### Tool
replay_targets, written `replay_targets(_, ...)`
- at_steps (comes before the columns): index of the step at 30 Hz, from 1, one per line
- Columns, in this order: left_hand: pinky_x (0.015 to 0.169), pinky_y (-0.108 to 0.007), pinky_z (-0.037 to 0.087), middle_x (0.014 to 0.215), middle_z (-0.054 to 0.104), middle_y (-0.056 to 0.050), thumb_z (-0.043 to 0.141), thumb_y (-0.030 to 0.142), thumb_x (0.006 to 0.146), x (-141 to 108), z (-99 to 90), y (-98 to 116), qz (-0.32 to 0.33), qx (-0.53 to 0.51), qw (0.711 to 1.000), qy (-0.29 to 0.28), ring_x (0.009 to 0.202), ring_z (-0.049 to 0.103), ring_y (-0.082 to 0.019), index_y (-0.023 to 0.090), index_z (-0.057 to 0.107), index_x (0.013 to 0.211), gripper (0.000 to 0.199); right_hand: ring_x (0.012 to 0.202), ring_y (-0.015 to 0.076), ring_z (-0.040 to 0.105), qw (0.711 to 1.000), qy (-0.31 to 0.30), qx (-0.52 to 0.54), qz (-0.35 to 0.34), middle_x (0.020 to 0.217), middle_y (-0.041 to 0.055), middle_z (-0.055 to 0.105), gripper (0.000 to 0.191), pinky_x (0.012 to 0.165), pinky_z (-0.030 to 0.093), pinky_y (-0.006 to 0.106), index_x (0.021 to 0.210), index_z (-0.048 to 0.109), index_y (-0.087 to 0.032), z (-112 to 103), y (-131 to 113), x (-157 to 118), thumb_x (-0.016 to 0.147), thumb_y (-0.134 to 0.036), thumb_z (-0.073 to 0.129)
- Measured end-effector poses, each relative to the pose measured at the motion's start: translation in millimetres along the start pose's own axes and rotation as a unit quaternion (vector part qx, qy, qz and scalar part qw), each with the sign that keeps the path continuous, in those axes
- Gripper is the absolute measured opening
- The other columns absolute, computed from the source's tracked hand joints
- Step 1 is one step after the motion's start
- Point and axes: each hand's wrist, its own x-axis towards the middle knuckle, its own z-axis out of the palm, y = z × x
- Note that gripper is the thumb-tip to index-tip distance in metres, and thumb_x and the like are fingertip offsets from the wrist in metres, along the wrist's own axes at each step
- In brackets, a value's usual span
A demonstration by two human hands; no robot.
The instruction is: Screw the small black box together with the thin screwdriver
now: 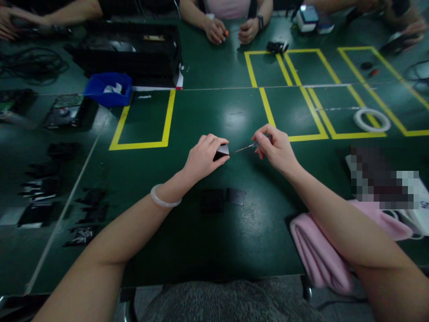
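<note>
My left hand (205, 157) is closed around a small black part with a pale grey face (222, 151), its thumb and fingers on opposite edges. Between the fingers of my right hand (275, 147) is a slim tool with a thin metal shaft, perhaps a screwdriver (244, 148). The shaft points left, and its tip meets or nearly meets the part's right corner. On the green table below my hands lie a square black piece (212, 201) and a smaller flat dark plate (236, 197), side by side.
A blue bin (110, 89) stands before a long black housing (134, 56). Several dark parts (87, 205) lie at the left. To the right are a white tape roll (372, 120) and a pink cloth (321, 250). Another person's hands (216, 32) rest across the table.
</note>
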Motion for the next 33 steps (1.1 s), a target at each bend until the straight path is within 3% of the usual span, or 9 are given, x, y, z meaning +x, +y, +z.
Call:
replay_targets(6, 0.094, -0.041, 0.054, 0.122, 0.067, -0.011, 0.071, 0.031, 0.097, -0.1, -0.2, -0.1, -0.001, -0.004, 1.0, 0.0, 0.114, 0.06, -0.029, 0.018, 0.06, 0.129, 0.036, 0.044, 0.0129, 0.054, 1.0, -0.006, 0.025, -0.014, 0.05, -0.0088, 0.052, 0.019, 0.051, 0.047, 0.03, 0.099, 0.059, -0.026, 1.4, 3.3, 0.2, 0.098, -0.044, 0.065)
replay_targets(13, 0.095, -0.041, 0.054, 0.123, 0.066, -0.01, 0.07, 0.031, 0.097, 0.0, -1.5, 0.5, -0.004, -0.007, 1.0, -0.005, 0.115, 0.06, -0.029, 0.018, 0.059, 0.129, 0.036, 0.04, 0.0123, 0.052, 1.0, 0.002, -0.017, 0.001, 0.045, -0.0073, 0.051, 0.024, 0.046, 0.04, 0.028, 0.085, 0.059, -0.024, -0.1, 1.8, 0.4, 0.098, -0.043, 0.065)
replay_targets(19, 0.096, -0.042, 0.053, 0.122, 0.066, -0.011, 0.069, 0.031, 0.097, 0.3, -1.9, 0.8, -0.003, -0.01, 1.0, -0.006, 0.115, 0.059, -0.029, 0.019, 0.059, 0.128, 0.035, 0.043, 0.0114, 0.053, 0.999, -0.003, 0.029, -0.017, 0.052, -0.0086, 0.052, 0.016, 0.048, 0.044, 0.028, 0.098, 0.06, -0.025, 1.8, 4.0, 0.8, 0.097, -0.039, 0.066)
replay_targets(27, 0.096, -0.042, 0.053, 0.122, 0.066, -0.011, 0.07, 0.031, 0.097, 0.6, -2.3, 1.3, -0.002, -0.009, 1.0, -0.005, 0.114, 0.059, -0.029, 0.018, 0.059, 0.128, 0.035, 0.039, 0.012, 0.051, 1.0, 0.001, 0.001, -0.005, 0.045, -0.0082, 0.049, 0.02, 0.046, 0.042, 0.028, 0.086, 0.059, -0.024, 0.4, 2.5, 1.7, 0.097, -0.04, 0.064)
replay_targets(33, 0.097, -0.042, 0.054, 0.122, 0.066, -0.01, 0.072, 0.031, 0.096, 0.6, -2.4, 1.3, -0.003, -0.002, 1.0, -0.008, 0.115, 0.059, -0.029, 0.018, 0.059, 0.129, 0.037, 0.044, 0.0116, 0.055, 0.999, -0.004, 0.034, -0.015, 0.052, -0.0087, 0.052, 0.017, 0.047, 0.044, 0.028, 0.097, 0.06, -0.025, 2.0, 3.4, 1.3, 0.096, -0.04, 0.067)
